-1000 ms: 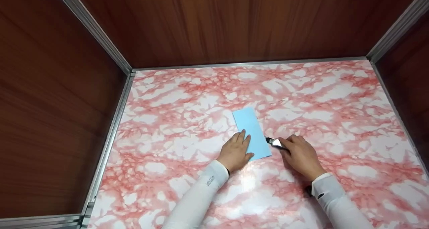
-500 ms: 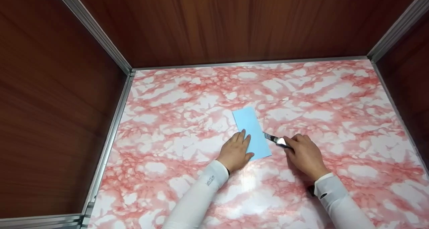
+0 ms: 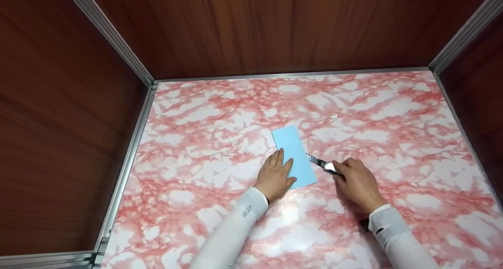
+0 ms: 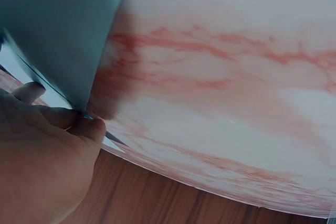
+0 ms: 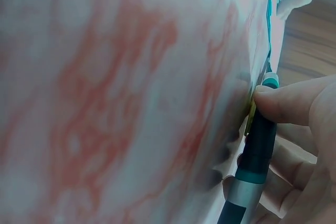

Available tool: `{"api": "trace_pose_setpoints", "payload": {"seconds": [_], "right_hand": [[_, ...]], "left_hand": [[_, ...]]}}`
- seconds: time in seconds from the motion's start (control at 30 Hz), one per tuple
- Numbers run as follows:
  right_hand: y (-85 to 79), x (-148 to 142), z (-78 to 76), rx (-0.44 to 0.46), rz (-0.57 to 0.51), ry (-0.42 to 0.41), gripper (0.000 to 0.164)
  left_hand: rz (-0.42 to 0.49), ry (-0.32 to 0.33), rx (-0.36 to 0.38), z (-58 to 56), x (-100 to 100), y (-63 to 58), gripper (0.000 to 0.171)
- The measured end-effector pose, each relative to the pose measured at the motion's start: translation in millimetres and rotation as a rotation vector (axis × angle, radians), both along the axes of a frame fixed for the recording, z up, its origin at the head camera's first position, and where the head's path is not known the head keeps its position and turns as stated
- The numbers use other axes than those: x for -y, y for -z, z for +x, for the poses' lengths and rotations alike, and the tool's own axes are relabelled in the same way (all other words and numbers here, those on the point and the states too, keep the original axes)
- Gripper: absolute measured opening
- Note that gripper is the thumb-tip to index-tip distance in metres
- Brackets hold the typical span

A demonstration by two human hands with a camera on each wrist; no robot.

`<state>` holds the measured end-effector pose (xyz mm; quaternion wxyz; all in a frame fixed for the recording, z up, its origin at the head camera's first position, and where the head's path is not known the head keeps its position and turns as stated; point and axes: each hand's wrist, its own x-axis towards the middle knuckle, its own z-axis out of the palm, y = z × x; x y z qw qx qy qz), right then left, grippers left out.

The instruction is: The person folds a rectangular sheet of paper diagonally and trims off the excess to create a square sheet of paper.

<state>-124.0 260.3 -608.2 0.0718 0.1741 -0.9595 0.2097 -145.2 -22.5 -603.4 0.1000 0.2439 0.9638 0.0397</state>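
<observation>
A light blue folded paper point(image 3: 294, 151) lies slanted on the table. Extended fingers of my left hand point(image 3: 273, 178) press its lower left part, thumb near the bottom edge. Seen from the left wrist, the paper point(image 4: 63, 30) looks dark teal above the hand point(image 4: 44, 150). My right hand point(image 3: 357, 182) grips a utility knife point(image 3: 330, 167), whose silvery blade meets the paper's right edge. From the right wrist, the thumb of the right hand point(image 5: 299, 103) lies along the knife's dark handle point(image 5: 257, 145), with a silver band lower down.
The table top point(image 3: 220, 115) has a red and white marbled pattern. Dark wood-grain panels point(image 3: 255, 29) wall it in at the back and both sides, with metal rails point(image 3: 129, 60) along the corners and edges.
The knife has drawn back to the right, with more blade showing, then shifted slightly up along the paper's edge. My left fingers have moved a little farther up; the paper has barely shifted.
</observation>
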Motion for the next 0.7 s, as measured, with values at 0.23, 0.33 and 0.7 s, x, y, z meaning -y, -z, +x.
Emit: {"api": "trace_pose_setpoints", "payload": {"seconds": [0.23,0.33,0.7], "right_hand": [[0.4,5.7,-2.9,-0.012,-0.001,-0.013,0.047],[-0.6,8.5,-6.2,-0.004,0.004,-0.013,0.047],[-1.0,15.8,-17.7,0.015,0.002,-0.026,0.047]], "left_hand": [[-0.003,0.007,0.022,-2.3,2.2,-1.0,0.07],[0.0,0.007,0.039,-2.5,2.8,-1.8,0.071],[-0.009,0.011,0.04,-2.3,2.4,-2.3,0.071]]}}
